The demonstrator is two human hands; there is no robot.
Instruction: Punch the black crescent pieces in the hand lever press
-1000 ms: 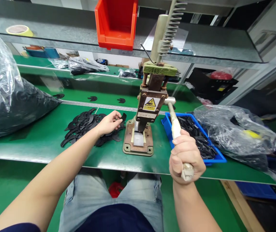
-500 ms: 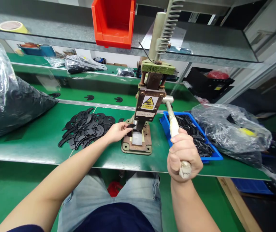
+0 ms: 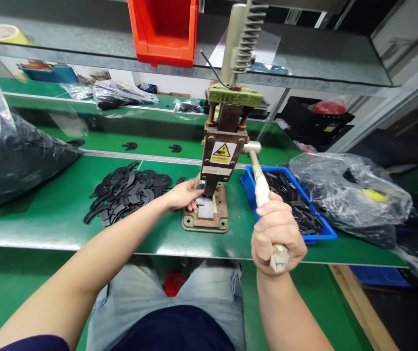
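A hand-lever press (image 3: pixel 219 153) with a yellow warning label stands on the green bench. My right hand (image 3: pixel 276 234) is wrapped round its tape-covered lever (image 3: pixel 261 183), which points down toward me. At the press base (image 3: pixel 205 223), my left hand (image 3: pixel 185 195) pinches a small flat black part (image 3: pixel 200 186) beside the ram, over a pale metal plate (image 3: pixel 205 209). Fingers cover much of that part. Left of the press lies a heap of curved flat black pieces (image 3: pixel 128 190). A blue tray (image 3: pixel 329 233) of narrow black parts sits right of the lever.
A bulging clear bag of black parts (image 3: pixel 18 156) stands at the left, another plastic bag (image 3: pixel 351 190) at the right. Above hangs a shelf (image 3: pixel 84 51) with a red bin (image 3: pixel 165 53) and a tape roll (image 3: pixel 3 34). Loose black pieces (image 3: pixel 175 148) lie behind on the green surface.
My left hand has shifted slightly at the press base, and the black part in it has turned or moved. My right hand still grips the lever in about the same position. The view has tilted slightly.
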